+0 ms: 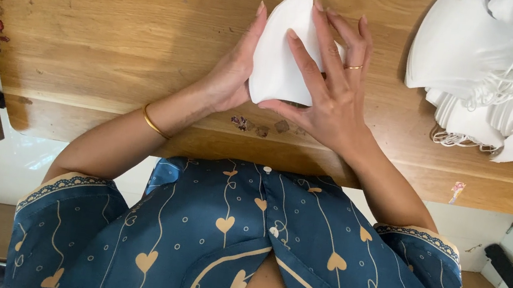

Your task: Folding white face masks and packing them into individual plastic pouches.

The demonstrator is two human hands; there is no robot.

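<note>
White folded mask point(278, 61) held at upper centre of frame, resting on wooden table point(104, 45). Left hand point(234, 72) laid along mask's left edge, fingers straight, close together. Right hand point(330, 88) spread flat over mask's right side, fingers pressed down; gold ring worn. Gold bangle point(153, 124) seen on left wrist. Pile of white masks point(497, 70) with ear loops stacked at upper right. Pale floor seen below table edge.
</note>
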